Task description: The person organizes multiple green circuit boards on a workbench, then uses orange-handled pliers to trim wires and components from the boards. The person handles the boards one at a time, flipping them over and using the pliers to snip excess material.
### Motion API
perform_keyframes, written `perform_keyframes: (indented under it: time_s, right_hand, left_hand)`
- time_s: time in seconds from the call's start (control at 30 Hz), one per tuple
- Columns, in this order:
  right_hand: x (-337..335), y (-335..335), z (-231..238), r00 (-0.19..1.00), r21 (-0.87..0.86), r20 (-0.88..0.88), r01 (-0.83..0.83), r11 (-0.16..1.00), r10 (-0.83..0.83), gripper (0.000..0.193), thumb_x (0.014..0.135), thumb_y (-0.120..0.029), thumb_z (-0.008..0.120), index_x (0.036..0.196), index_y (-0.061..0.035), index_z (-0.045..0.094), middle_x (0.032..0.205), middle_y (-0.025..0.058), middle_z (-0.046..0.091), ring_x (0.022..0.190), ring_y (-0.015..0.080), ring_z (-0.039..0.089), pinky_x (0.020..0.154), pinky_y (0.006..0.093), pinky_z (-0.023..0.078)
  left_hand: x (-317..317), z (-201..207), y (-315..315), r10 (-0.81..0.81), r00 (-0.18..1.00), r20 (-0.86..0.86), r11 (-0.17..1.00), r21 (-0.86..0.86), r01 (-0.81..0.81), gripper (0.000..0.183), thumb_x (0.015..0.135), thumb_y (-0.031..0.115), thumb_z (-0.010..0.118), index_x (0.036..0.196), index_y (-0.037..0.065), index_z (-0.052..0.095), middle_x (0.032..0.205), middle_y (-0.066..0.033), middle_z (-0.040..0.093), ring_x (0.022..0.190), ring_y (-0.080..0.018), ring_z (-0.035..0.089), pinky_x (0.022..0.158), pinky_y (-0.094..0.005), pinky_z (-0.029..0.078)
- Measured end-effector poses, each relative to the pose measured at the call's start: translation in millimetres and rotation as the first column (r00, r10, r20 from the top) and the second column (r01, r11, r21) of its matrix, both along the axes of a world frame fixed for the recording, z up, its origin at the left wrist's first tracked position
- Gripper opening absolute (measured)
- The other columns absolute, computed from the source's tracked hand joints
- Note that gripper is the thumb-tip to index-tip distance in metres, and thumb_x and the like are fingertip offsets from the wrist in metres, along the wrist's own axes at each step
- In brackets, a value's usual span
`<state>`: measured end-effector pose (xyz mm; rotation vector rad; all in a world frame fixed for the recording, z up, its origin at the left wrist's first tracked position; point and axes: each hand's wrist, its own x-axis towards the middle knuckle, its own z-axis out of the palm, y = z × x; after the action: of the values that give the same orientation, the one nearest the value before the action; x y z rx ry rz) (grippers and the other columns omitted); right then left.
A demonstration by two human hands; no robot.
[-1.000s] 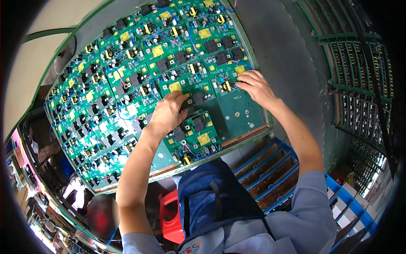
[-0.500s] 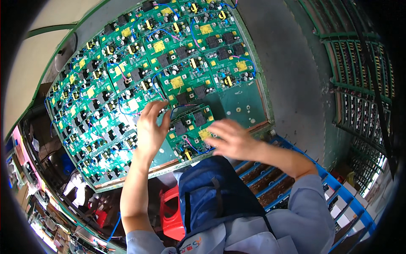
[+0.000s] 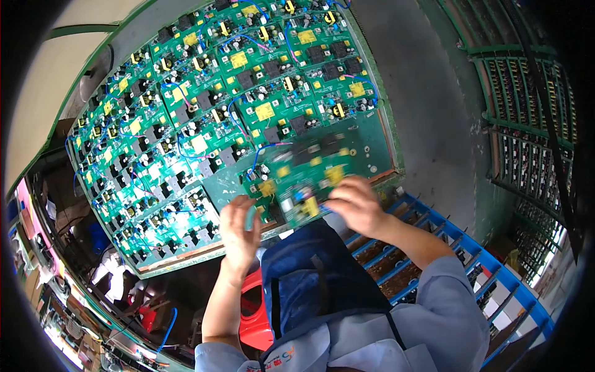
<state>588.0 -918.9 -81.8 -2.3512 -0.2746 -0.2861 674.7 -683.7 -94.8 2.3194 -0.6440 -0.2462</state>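
A green circuit board (image 3: 304, 183), blurred by motion, is tilted above the near part of the tray. My right hand (image 3: 359, 208) has its fingers closed on the board's lower right edge, beside a yellow transformer. Partly hidden behind it is a second circuit board (image 3: 265, 188), with a blue wire at its top. My left hand (image 3: 239, 230) is beside that second board's lower left corner. Its fingers are curved, with a gap between them and the thumb, and nothing shows held there.
A large green tray (image 3: 396, 142) bears rows of similar boards (image 3: 204, 99). A blue rack (image 3: 434, 229) stands at the lower right and a red stool (image 3: 255, 328) below the tray. Green racks (image 3: 527, 111) hold many parts at the far right. Cluttered shelves (image 3: 56, 291) line the left.
The blurred board has shifted right and rotated, with my right hand now on it. My left hand has come down toward the tray's near edge, uncovering bare tray surface.
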Motion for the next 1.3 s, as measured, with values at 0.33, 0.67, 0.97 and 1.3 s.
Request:
perform_keyframes:
  time_s: [0.33,0.67,0.97,1.3]
  right_hand:
    - [-40,-93,-37,0.988,-0.346,-0.153,-0.052,0.937,-0.002,0.016,0.061,-0.002,0.057,0.077,-0.005,0.059,0.088,0.0056,0.051,0.089,0.0233,0.047,0.082,0.0371,0.04]
    - [-42,-94,-54,0.977,-0.338,-0.185,0.042,0.94,-0.11,0.017,0.067,-0.006,0.057,0.084,-0.0062,0.059,0.097,0.0075,0.051,0.098,0.0243,0.046,0.086,0.0389,0.036]
    - [-16,16,-48,0.99,-0.179,-0.14,-0.024,0.984,-0.001,0.047,0.062,-0.02,0.068,0.104,-0.0114,0.049,0.109,0.0108,0.043,0.103,0.0288,0.042,0.085,0.0431,0.035]
    - [6,40,-67,0.979,-0.144,-0.117,-0.183,0.973,0.167,0.018,0.068,-0.009,0.054,0.085,-0.0039,0.054,0.094,0.0098,0.05,0.093,0.0257,0.048,0.079,0.0358,0.042]
  left_hand:
    - [-22,-18,-26,-0.273,0.962,0.022,0.942,0.209,0.263,0.054,0.058,0.017,0.071,0.105,0.008,0.048,0.105,-0.0127,0.042,0.096,-0.0293,0.041,0.082,-0.042,0.031]
    - [-28,-17,-24,-0.205,0.979,-0.02,0.976,0.074,0.206,0.05,0.056,0.004,0.07,0.101,0.004,0.049,0.094,-0.0131,0.048,0.084,-0.03,0.047,0.073,-0.0374,0.039]
    - [-31,12,71,0.088,0.994,0.058,0.978,0.186,-0.098,0.043,0.057,0.0,0.067,0.097,0.002,0.051,0.096,-0.0135,0.05,0.089,-0.0307,0.048,0.079,-0.0385,0.038]
    - [-39,-9,91,0.012,1.0,-0.005,0.989,0.148,-0.012,0.046,0.055,-0.003,0.067,0.098,0.003,0.05,0.098,-0.0134,0.05,0.091,-0.0304,0.048,0.079,-0.0381,0.039]
